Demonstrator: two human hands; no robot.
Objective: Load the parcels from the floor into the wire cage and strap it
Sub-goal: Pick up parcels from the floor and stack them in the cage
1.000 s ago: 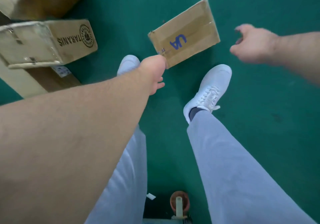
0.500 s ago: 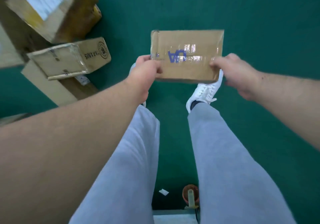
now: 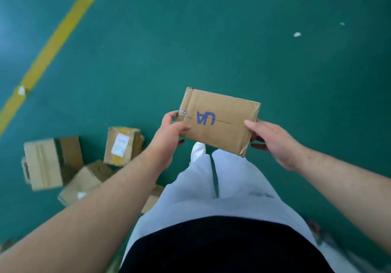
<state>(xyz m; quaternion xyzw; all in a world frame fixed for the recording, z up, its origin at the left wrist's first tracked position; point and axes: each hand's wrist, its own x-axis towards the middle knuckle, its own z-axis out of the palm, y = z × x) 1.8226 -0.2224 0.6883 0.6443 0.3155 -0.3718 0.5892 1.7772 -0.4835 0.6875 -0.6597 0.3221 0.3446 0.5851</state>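
Observation:
A flat brown cardboard parcel [image 3: 220, 122] with blue letters on its top is held in the air in front of my waist. My left hand [image 3: 169, 133] grips its left end, thumb on top. My right hand [image 3: 268, 139] grips its right end, thumb on top and fingers underneath. Several other cardboard parcels lie on the green floor to my lower left: a large box [image 3: 50, 162], one with a white label [image 3: 122, 145], and another [image 3: 84, 181] partly hidden by my left forearm. The wire cage is not in view.
A yellow line [image 3: 59, 38] crosses the green floor [image 3: 232, 40] at the upper left. Small white scraps [image 3: 297, 34] lie on the floor at the upper right. My legs and one white shoe [image 3: 197, 151] show below the parcel.
I have stood up with the parcel, which now sits well above the floor. My right hand joined my left on it. The floor parcels have shifted down and left in view.

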